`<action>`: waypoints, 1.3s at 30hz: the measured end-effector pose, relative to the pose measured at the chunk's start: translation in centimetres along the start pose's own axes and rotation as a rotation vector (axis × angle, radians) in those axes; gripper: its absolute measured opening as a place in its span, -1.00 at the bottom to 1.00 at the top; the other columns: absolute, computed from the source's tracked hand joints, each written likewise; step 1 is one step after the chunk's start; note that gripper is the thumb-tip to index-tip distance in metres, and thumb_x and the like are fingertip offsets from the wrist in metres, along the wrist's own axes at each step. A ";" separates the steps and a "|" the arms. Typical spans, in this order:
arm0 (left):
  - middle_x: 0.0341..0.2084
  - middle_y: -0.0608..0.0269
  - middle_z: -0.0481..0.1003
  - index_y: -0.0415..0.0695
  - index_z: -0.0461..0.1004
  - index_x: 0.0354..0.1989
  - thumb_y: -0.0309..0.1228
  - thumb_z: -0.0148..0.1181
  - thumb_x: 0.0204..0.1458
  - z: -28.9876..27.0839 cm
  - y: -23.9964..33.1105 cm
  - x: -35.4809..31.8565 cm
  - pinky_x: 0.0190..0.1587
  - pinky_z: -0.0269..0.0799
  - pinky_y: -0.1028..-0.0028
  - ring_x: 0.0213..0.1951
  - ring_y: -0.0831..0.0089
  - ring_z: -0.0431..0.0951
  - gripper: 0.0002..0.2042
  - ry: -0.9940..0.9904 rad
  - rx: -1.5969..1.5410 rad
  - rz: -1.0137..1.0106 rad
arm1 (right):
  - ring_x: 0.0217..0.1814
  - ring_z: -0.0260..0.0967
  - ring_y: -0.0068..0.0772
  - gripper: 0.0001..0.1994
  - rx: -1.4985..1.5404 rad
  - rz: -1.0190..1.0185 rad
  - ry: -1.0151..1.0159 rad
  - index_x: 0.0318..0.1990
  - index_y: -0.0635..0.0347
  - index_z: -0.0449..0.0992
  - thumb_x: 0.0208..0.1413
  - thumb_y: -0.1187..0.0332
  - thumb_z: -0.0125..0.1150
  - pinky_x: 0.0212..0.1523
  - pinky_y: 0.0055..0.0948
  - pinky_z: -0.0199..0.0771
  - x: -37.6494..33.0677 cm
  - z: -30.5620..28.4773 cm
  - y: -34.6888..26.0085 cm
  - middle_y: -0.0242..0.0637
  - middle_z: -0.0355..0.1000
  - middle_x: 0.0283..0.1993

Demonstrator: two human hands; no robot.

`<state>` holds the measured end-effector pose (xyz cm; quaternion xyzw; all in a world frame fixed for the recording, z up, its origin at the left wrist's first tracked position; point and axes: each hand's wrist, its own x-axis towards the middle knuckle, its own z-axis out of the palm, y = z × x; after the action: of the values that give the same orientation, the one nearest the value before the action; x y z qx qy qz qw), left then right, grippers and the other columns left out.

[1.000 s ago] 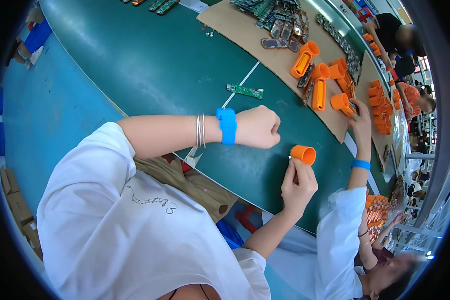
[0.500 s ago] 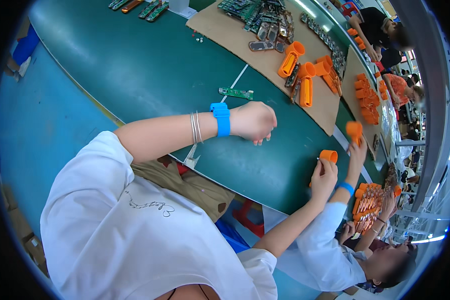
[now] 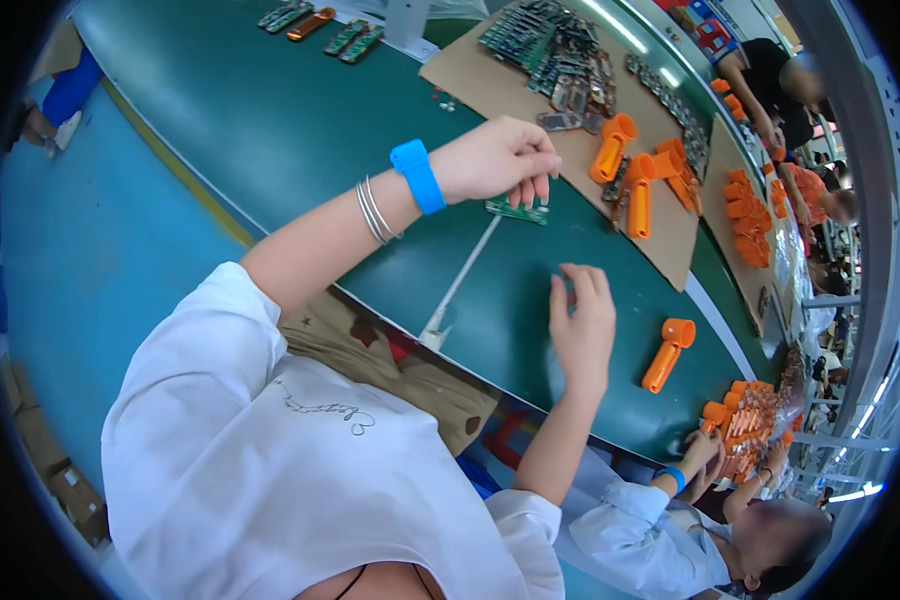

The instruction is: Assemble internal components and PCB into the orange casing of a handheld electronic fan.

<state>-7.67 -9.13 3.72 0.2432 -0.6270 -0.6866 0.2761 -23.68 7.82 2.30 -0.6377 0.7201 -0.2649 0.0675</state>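
While the left hand [image 3: 498, 160] hangs over the green counter [image 3: 270, 110] with its fingers curled loosely down, the fingertips sit just above a small green circuit board [image 3: 517, 209] lying flat there — whether they touch it I cannot tell. The right hand [image 3: 582, 325] is raised, open and holding nothing. An orange plastic handle [image 3: 667, 352] lies on the counter near that hand, apart from it. Farther off, a cardboard sheet [image 3: 490, 75] carries more circuit boards and orange pieces [image 3: 625, 165] — a neighbouring person's hand [image 3: 705, 455] rests at a pile of orange parts [image 3: 745, 425].
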 end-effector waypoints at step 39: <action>-0.53 0.14 0.56 -0.32 0.55 -0.32 -0.55 0.19 -0.03 -15.5 -3.9 -0.1 -0.39 0.47 0.51 -0.49 0.50 0.54 -0.87 0.579 0.374 0.213 | -0.41 0.41 -0.42 -0.86 0.591 -0.213 -0.124 -0.23 0.25 0.54 0.05 0.52 0.13 -0.36 -0.49 0.40 19.2 11.5 -2.3 -0.20 0.44 -0.34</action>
<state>2.66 -20.05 -1.66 0.4072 -0.6594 -0.4301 0.4631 -20.03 -13.98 -1.78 -0.6773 0.5357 -0.4288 0.2654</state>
